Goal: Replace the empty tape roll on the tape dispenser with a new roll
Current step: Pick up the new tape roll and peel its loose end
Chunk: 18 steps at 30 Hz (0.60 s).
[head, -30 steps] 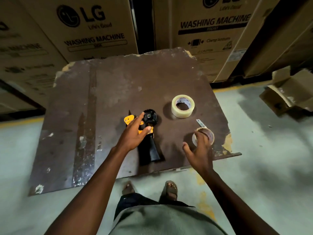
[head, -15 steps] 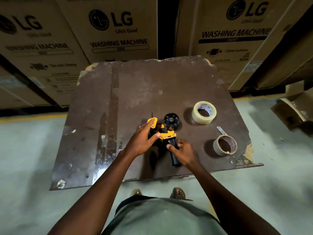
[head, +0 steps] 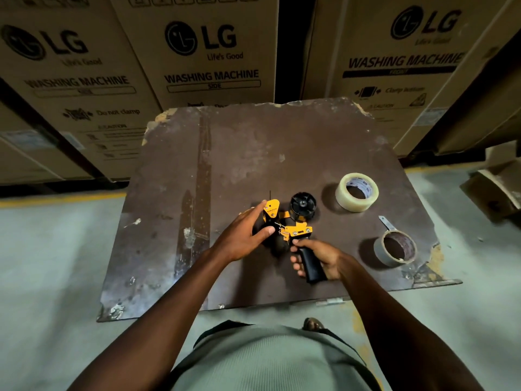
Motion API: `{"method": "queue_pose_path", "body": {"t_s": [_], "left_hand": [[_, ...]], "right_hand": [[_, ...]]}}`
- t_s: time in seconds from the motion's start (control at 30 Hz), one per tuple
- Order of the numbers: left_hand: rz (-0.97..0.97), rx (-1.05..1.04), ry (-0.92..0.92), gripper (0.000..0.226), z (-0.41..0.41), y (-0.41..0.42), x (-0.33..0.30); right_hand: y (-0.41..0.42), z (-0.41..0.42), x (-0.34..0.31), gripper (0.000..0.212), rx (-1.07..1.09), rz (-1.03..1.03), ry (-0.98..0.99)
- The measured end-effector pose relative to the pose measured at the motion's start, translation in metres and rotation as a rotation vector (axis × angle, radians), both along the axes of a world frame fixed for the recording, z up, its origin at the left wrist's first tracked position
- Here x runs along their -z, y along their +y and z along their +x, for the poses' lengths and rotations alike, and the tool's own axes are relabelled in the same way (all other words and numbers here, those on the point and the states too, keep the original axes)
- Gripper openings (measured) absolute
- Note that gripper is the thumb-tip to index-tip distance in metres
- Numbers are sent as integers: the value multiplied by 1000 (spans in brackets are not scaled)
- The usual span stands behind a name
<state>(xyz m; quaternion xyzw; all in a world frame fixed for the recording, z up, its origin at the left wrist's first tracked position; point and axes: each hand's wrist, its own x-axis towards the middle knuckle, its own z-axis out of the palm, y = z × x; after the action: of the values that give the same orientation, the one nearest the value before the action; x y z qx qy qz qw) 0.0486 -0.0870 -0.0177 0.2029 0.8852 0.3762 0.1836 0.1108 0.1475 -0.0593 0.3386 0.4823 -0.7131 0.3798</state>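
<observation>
A yellow and black tape dispenser (head: 293, 221) sits over the middle of a dark brown board (head: 239, 165). Its black spool hub (head: 303, 206) carries no roll. My right hand (head: 321, 259) grips the black handle. My left hand (head: 242, 235) holds the yellow front end between thumb and fingers. A full roll of clear tape (head: 356, 191) lies flat on the board to the right of the hub. Nearer and further right stands the empty brown cardboard core (head: 394, 248) with a short tape tail sticking out.
The board lies low over a grey concrete floor (head: 56, 263). Large cardboard washing machine boxes (head: 203, 52) stand close behind it. A torn small carton (head: 499, 187) lies on the floor at the right. My feet are just under the board's near edge.
My right hand left the empty core on the board at the right and moved to the dispenser handle, which it now grips. My left hand stayed on the dispenser's front.
</observation>
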Motion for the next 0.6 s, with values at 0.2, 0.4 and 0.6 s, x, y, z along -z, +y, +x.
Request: {"method": "queue_pose_path", "body": {"t_s": [0.2,0.4,0.6], "left_hand": [[11,-106,-1,75,5,11,-11],[120,-272,3,63,21,23,-21],[279,-443,-1,47,35,41,-31]], "right_hand": [[-1,1,1,14,19,30,27],[4,7,-13,14,89,4,111],[10,2,-67,16,142,-81,297]]}}
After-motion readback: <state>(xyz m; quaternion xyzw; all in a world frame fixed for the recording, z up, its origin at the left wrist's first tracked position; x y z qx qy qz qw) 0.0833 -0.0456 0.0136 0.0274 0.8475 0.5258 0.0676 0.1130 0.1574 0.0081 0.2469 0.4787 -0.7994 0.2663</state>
